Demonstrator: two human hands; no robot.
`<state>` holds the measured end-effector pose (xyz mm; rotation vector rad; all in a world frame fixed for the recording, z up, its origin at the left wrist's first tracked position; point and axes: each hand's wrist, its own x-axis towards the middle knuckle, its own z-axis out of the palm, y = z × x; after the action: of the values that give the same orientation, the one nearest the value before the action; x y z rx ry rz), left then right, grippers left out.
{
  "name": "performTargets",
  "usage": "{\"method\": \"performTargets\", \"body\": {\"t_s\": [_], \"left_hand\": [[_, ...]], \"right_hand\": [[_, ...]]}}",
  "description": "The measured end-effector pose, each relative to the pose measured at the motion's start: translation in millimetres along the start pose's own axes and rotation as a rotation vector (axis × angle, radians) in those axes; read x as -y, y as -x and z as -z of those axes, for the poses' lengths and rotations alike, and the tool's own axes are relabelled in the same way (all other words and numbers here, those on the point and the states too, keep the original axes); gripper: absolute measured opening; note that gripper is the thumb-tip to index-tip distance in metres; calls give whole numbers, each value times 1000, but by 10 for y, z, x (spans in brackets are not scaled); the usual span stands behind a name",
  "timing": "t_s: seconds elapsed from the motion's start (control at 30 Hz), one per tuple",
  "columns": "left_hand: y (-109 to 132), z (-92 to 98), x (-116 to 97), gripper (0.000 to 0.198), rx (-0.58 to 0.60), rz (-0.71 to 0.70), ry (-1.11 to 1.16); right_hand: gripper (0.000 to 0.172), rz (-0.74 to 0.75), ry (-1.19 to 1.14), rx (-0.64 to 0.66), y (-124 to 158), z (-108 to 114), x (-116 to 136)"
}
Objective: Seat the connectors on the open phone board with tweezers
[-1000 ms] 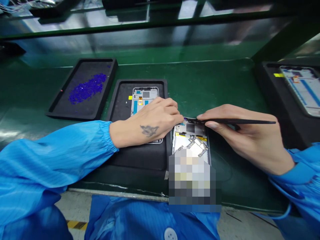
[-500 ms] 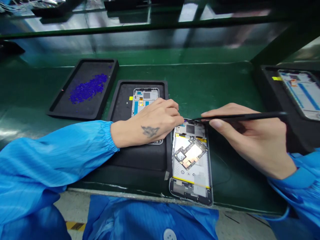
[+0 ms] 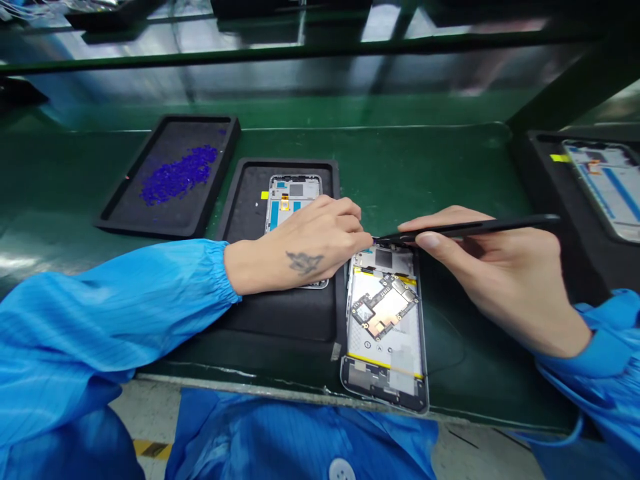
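My right hand (image 3: 510,280) grips black tweezers (image 3: 500,227) between thumb and fingers. The tips reach the top edge of an opened phone (image 3: 385,347), close to a tiny purple spot by my left fingertips. My left hand (image 3: 315,243) arches over a tray, its fingers drawn together at the phone's top left corner. Its thumb is hidden, so what it pinches there does not show. A loose circuit board (image 3: 387,307) lies tilted on the phone's battery. Under my left hand, partly covered, is a second phone frame (image 3: 295,190).
That frame sits in a black tray (image 3: 280,323). Further left, another black tray (image 3: 165,133) holds a heap of small purple pieces (image 3: 177,177). At the far right stands a tray with another phone frame (image 3: 613,190). The green bench (image 3: 430,167) ends at a worn front edge.
The tweezer tips have moved left along the phone's top edge to my left fingertips, and the tweezers' rear end has risen slightly. My left hand keeps its place at the phone's corner.
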<state>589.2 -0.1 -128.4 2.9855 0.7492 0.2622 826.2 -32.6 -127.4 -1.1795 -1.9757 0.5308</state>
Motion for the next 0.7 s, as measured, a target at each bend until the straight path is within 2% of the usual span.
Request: {"method": "performTargets", "body": {"t_s": [0.13,0.23,0.33,0.47,0.6,0.7], "left_hand": [[0,18,-8,35,-5,3,18],[14,5,-2,33,-23,-7,57],[21,-2,2,31,-110,31,157],[-12,29,6,22,-296,203,519],[-79,40,33,12,-343,302,970],[-116,25,49,10,-334,352,1125]], "right_hand": [[13,-3,-26,-17,11,11,38],[15,-17,-12,-77,10,31,37],[19,-43,-29,-129,2,54,29],[17,-2,-31,-128,2,73,84],[18,-24,-64,-125,13,65,136],[20,-124,-172,-137,18,44,110]]}}
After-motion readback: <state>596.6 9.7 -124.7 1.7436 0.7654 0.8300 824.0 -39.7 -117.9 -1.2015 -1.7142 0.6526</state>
